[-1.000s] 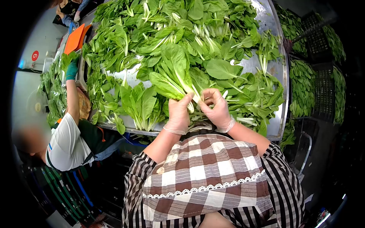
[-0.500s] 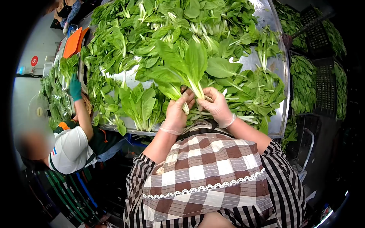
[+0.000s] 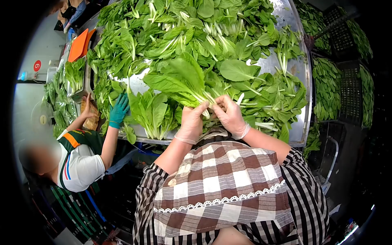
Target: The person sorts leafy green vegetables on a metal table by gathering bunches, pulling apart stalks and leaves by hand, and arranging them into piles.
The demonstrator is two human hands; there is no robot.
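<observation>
Both hands wear clear gloves and meet at the stems of a leafy green bunch [image 3: 181,79] above the table's near edge. My left hand [image 3: 192,122] is closed round the bunch's pale stem ends, with the leaves pointing up and to the left. The fingers of my right hand [image 3: 229,114] pinch at the stems from the right side. Left of my left hand, an upright cluster of greens [image 3: 151,110] rests near the edge. A broad loose leaf [image 3: 239,70] lies beyond my right hand.
Loose greens cover much of the metal table [image 3: 302,73]. At the left a co-worker's green-gloved hand [image 3: 119,110] reaches onto the table, beside an orange tray [image 3: 79,45]. Black crates [image 3: 350,94] of greens stand at the right.
The held bunch has tilted left and its leaves are lower; the separate pieces in my two hands have come together. The co-worker's gloved hand has moved from the side bench onto the table.
</observation>
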